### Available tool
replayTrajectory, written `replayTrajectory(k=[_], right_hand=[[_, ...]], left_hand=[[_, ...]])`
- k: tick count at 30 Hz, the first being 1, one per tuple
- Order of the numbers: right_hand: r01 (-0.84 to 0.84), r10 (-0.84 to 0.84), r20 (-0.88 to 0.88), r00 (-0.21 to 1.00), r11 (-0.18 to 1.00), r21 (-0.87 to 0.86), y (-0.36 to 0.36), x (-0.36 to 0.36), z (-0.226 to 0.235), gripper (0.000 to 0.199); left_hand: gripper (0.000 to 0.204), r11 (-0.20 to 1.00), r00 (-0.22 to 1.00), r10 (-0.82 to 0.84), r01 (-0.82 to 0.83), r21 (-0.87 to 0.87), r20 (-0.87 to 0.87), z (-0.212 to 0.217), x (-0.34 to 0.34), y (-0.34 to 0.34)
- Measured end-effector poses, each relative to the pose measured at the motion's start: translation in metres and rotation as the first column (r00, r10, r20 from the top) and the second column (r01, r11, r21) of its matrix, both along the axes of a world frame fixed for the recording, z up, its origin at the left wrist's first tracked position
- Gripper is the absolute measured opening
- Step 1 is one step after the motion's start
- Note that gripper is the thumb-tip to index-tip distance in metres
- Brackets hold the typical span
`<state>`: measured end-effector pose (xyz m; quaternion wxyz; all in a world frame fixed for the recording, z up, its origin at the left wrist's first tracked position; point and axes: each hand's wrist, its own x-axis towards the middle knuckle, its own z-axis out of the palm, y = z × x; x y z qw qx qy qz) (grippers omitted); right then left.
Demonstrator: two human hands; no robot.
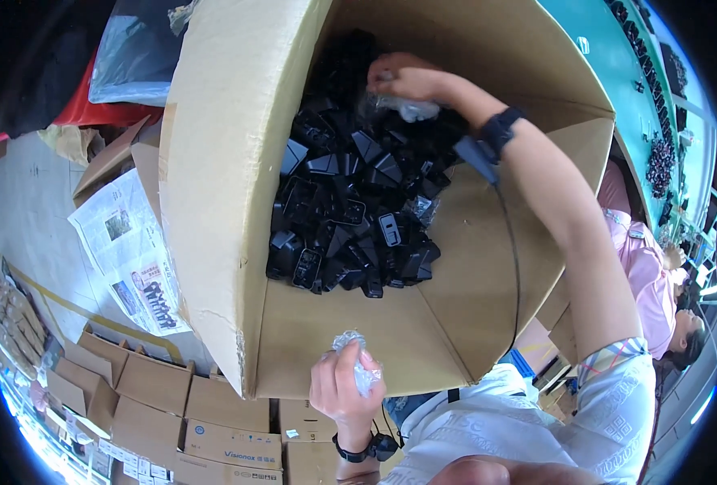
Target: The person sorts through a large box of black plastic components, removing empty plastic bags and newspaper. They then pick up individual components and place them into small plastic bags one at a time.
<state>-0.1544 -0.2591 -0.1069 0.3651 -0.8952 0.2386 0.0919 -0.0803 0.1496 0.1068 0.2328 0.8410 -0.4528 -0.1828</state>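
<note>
A large cardboard box (213, 186) stands open in front of me, with a pile of black plastic parts (342, 202) inside. My right hand (407, 78) reaches into the far end of the box, its fingers closed on a clear plastic bag (417, 110) that rests over the parts. Close to my body, at the box's near edge, my left hand (346, 384) is closed round a crumpled piece of clear plastic film (364, 374). A black strap sits on each wrist, and a dark cord (513, 242) hangs from the right one.
Several cardboard cartons (233, 444) stand at the lower left. A newspaper sheet (136, 250) lies left of the box. At the right runs a green worktable (609, 89) with small dark parts along it, where a person in pink (649, 275) sits.
</note>
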Motion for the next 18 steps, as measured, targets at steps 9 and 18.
replayTrajectory(k=[9, 18], right_hand=[[-0.198, 0.145, -0.604, 0.784, 0.98, -0.022, -0.006, -0.065, 0.027, 0.023], [-0.024, -0.153, -0.475, 0.866, 0.938, -0.346, 0.024, -0.009, 0.029, 0.027]], left_hand=[[0.017, 1.0, 1.0, 0.019, -0.019, -0.023, -0.021, 0.003, 0.001, 0.001], [0.023, 1.0, 1.0, -0.011, 0.011, -0.022, 0.005, -0.001, 0.003, 0.003]])
